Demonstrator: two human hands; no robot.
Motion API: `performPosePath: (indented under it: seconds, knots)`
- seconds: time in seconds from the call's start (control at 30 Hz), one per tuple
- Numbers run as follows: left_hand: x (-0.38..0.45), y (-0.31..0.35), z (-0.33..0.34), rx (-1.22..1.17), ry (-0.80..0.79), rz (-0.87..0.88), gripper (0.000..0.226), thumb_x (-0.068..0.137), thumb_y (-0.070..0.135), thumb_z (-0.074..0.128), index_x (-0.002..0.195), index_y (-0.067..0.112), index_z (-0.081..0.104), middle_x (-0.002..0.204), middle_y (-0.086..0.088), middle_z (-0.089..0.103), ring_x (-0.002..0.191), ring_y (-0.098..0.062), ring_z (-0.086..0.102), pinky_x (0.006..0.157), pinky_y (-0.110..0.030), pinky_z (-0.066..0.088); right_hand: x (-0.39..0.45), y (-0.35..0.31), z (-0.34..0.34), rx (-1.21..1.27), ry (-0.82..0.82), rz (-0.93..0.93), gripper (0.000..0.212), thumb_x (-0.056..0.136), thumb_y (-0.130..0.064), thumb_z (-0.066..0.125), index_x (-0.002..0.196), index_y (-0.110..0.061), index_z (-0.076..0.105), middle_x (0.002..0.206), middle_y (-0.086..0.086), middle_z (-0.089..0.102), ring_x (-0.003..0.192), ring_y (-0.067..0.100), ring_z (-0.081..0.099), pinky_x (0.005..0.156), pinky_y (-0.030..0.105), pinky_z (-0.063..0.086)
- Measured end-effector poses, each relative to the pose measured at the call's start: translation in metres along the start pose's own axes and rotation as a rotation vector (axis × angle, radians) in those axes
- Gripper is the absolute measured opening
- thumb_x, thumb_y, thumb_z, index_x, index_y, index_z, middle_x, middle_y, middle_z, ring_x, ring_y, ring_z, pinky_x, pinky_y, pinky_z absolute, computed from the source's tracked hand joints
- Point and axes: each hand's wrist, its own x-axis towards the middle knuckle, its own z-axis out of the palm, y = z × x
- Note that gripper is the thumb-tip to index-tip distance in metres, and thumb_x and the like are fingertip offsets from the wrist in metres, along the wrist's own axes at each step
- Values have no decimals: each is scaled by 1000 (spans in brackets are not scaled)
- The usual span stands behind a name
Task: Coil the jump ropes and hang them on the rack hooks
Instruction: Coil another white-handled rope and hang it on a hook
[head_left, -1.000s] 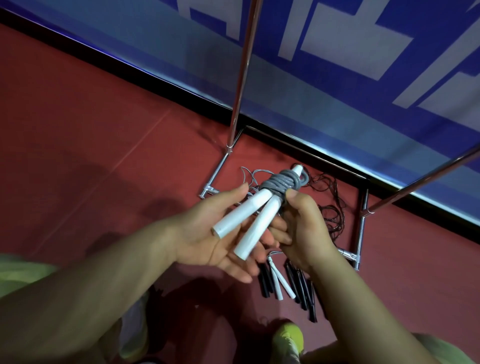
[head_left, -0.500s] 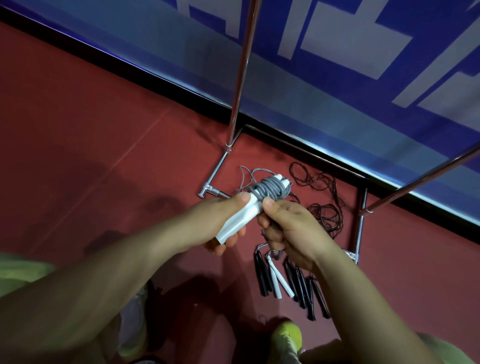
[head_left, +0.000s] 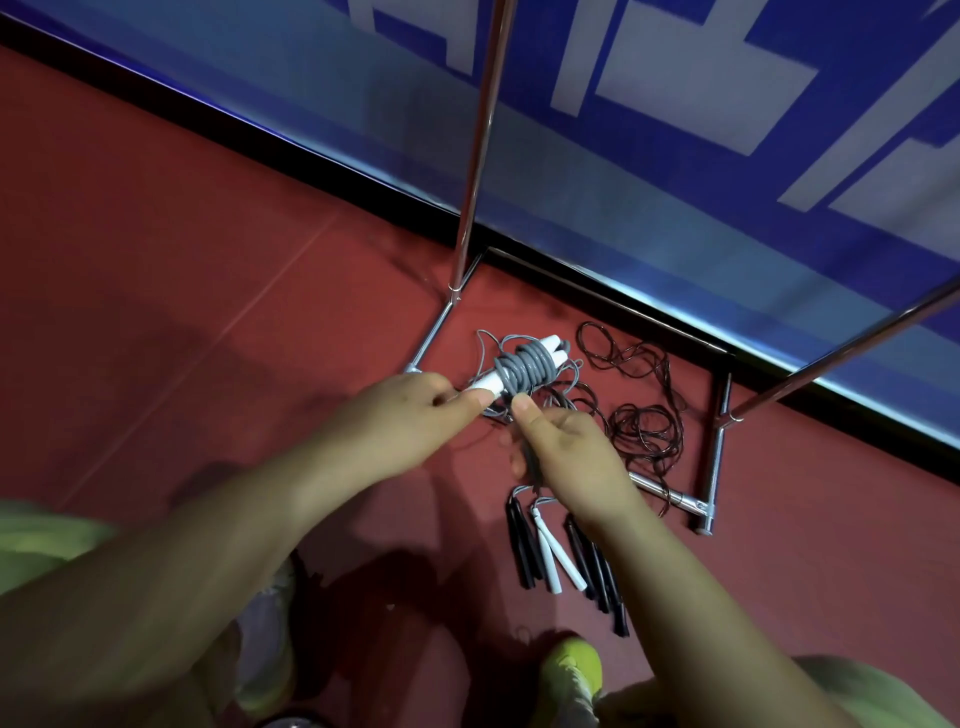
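Head view: grey cord jump rope with white handles is wound in tight turns around its paired handles and held above the red floor. Handle ends are gripped by the left hand; cord tail is pinched by the right hand. Loose black ropes lie inside the chrome rack base.
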Motion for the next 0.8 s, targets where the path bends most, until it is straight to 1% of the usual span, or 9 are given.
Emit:
performPosePath:
  seconds: [0.1,0.17,0.3,0.37,0.43,0.53,0.63,0.73,0.8]
  knots:
    - [2,-5,0,14,64,-3,45,76,68,53,75,23,59,65,6,58,67,-15,58,61,-33,42,-1,-2,2,55,-86,53,47,99,-45,37,89,-7,63,57,4,60,52,19,49,54,28,38]
    - [1,-5,-1,-13,74,26,35,74,61,63,83,26,62,74,7,63,73,-13,60,65,-33,46,0,-2,3,75,-122,96,54,97,-55,34,90,-11,65,59,5,60,49,17,50,52,28,37]
    - [-1,-2,2,18,125,95,39,66,54,74,90,27,61,83,7,62,78,-14,59,71,-36,48,1,1,4,77,-90,75,64,93,-62,38,63,-9,58,52,9,49,42,17,42,48,29,33]
    - [0,-1,1,9,130,105,42,61,53,74,90,27,59,81,8,60,75,-12,57,68,-34,46,3,2,2,142,-83,16,60,92,-59,43,59,-10,54,51,7,48,44,18,42,50,30,32]
    - [0,1,-3,-163,16,81,47,57,56,73,89,25,59,76,8,60,67,-12,55,64,-32,42,4,1,0,243,-100,-54,51,90,-53,46,62,-11,53,54,7,48,47,20,42,53,32,32]
    - [-1,6,-14,-687,-449,-84,57,66,63,62,99,17,68,84,-7,68,72,-22,63,67,-33,48,4,-2,-6,346,-160,-162,47,88,-48,43,58,-13,52,53,8,46,51,21,40,56,34,30]
    - [-4,6,-19,-894,-821,-142,73,64,75,45,91,15,76,85,-13,71,71,-29,68,62,-33,54,1,-4,-11,395,-246,-231,46,89,-49,45,60,-15,53,55,5,49,53,19,41,57,30,33]
    - [-8,8,-19,-958,-891,-165,75,71,73,31,79,11,74,69,-7,62,55,-21,59,56,-29,51,0,-5,-14,317,-310,-282,54,87,-62,49,62,-14,53,59,14,47,56,21,41,57,29,35]
    - [-11,12,-18,-910,-855,-182,70,73,70,29,78,11,64,60,-3,53,47,-16,48,53,-27,47,0,-6,-16,178,-239,-255,55,91,-59,44,65,-11,52,60,13,43,56,21,37,57,32,31]
